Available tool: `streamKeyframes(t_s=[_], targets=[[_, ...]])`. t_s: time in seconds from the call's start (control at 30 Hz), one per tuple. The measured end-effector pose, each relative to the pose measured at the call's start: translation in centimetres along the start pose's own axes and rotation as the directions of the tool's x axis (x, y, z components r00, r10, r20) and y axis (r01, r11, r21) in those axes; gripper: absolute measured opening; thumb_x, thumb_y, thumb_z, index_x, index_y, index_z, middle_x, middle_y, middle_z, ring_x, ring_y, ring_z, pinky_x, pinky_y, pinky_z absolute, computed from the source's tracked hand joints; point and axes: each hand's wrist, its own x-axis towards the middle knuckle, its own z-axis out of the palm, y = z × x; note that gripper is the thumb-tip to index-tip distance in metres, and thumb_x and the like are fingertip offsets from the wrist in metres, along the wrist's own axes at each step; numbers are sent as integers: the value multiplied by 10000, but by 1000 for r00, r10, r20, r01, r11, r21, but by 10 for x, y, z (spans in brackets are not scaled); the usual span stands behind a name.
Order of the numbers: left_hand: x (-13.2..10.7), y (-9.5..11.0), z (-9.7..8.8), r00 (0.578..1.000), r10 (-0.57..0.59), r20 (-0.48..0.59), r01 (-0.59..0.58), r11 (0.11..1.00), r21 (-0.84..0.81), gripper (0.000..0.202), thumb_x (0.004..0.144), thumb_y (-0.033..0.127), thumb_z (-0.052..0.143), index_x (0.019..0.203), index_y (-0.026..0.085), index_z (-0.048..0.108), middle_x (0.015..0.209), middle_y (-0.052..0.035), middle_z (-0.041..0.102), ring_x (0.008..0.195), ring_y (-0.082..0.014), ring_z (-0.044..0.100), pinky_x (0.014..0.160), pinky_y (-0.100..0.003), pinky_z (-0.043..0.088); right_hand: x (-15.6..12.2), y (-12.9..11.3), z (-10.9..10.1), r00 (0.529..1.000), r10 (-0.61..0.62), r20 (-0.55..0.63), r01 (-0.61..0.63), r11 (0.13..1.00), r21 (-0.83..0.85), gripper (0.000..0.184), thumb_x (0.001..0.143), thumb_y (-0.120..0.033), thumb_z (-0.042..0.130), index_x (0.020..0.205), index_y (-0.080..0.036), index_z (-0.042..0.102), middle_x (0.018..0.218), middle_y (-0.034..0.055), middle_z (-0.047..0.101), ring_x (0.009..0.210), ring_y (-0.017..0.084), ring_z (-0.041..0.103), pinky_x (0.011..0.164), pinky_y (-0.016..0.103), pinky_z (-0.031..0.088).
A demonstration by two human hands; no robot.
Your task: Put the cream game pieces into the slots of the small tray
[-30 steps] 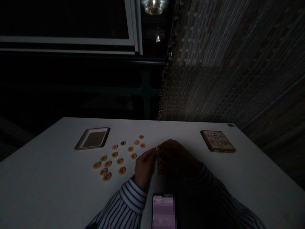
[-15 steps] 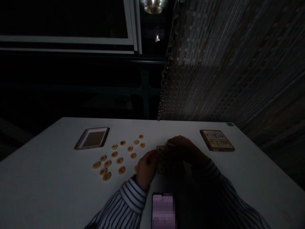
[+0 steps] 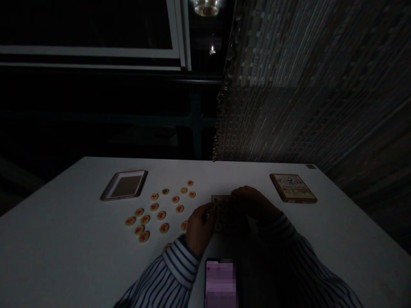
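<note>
A small shallow box (image 3: 219,197) filled with rows of round xiangqi pieces (image 3: 218,226) lies between my hands, its right half in deep shadow. Along its left side my left hand (image 3: 199,224) is curled, thumb and fingers closed; a small shape shows between them, too dark to make out. At the far right of the box my right hand (image 3: 253,203) bends over the edge, fingertips together and pointing down. What they hold, if anything, is hidden. Loose discs with red characters, such as one xiangqi piece (image 3: 164,228), are scattered left of my left hand.
An open box lid or tray (image 3: 125,186) lies at the table's back left. At the right is a flat decorated box (image 3: 293,188). A lit phone (image 3: 220,282) lies in front of me. Beyond the white table (image 3: 64,239) hangs a string curtain (image 3: 272,107).
My right fingertips have shifted slightly right along the far edge of the box; the pale disc beneath them no longer shows there. My left hand has moved slightly right. The loose pieces stay put.
</note>
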Motion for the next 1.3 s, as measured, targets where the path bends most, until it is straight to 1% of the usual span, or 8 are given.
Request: streamKeyframes(t_s=[0.07, 0.17, 0.27, 0.43, 0.73, 0.97, 1.1, 1.3], targets=[[0, 0, 0, 1000, 5, 2, -5, 1000, 12, 296, 757, 281, 478, 1015, 199, 596, 1007, -76, 633, 951, -201, 567, 847, -343, 427, 0, -2, 1, 1000, 14, 13, -14, 1000, -19, 157, 786, -190, 454, 798, -136, 601, 763, 97, 627, 733, 171, 566, 657, 259, 388], [0, 2, -1, 1000, 17, 8, -17, 1000, 24, 298, 763, 297, 472, 1016, 199, 595, 1009, -74, 631, 947, -200, 567, 841, -339, 430, 0, -6, -2, 999, 28, 33, -27, 999, -27, 177, 790, -180, 446, 830, -128, 611, 788, 113, 634, 761, 181, 573, 668, 262, 398], [0, 4, -2, 1000, 28, 8, -28, 997, 71, 293, 769, 289, 464, 1011, 189, 595, 1005, -73, 631, 944, -195, 565, 845, -340, 428, 1, -10, -4, 997, 52, 64, -49, 997, -53, 187, 787, -181, 451, 848, -119, 617, 800, 123, 639, 781, 193, 580, 678, 270, 407], [1, 2, -1, 1000, 24, 16, -26, 991, 133, 292, 772, 285, 459, 1011, 176, 586, 988, -67, 637, 930, -178, 573, 833, -324, 440, 2, -12, -3, 994, 77, 83, -70, 993, -93, 208, 801, -179, 424, 848, -117, 617, 805, 122, 643, 779, 190, 589, 675, 273, 413], [1, 1, -1, 999, 39, 11, -40, 987, 153, 284, 772, 289, 463, 1007, 187, 586, 982, -57, 638, 920, -172, 575, 826, -322, 445, 1, -15, -6, 992, 83, 99, -73, 992, -101, 221, 808, -183, 414, 854, -118, 620, 814, 128, 646, 793, 190, 592, 697, 282, 418], [0, 2, -2, 999, 42, 24, -45, 987, 152, 282, 782, 286, 450, 1009, 189, 584, 991, -51, 634, 928, -168, 569, 838, -322, 437, 2, -16, -4, 987, 105, 120, -91, 988, -121, 223, 800, -199, 422, 822, -129, 632, 795, 121, 652, 778, 202, 600, 670, 289, 426], [0, 4, -3, 999, 42, 23, -45, 986, 161, 277, 775, 280, 456, 998, 188, 591, 976, -55, 639, 916, -171, 575, 822, -320, 445, 3, -15, -2, 990, 98, 97, -84, 987, -138, 220, 795, -192, 422, 833, -128, 629, 806, 118, 650, 780, 210, 600, 670, 299, 423], [1, 4, -4, 999, 25, 27, -29, 987, 159, 282, 775, 287, 457, 1000, 181, 589, 972, -59, 640, 909, -172, 578, 816, -323, 449, 2, -17, -7, 986, 115, 121, -96, 984, -151, 230, 806, -207, 416, 825, -135, 634, 817, 118, 651, 790, 219, 597, 667, 306, 419]])
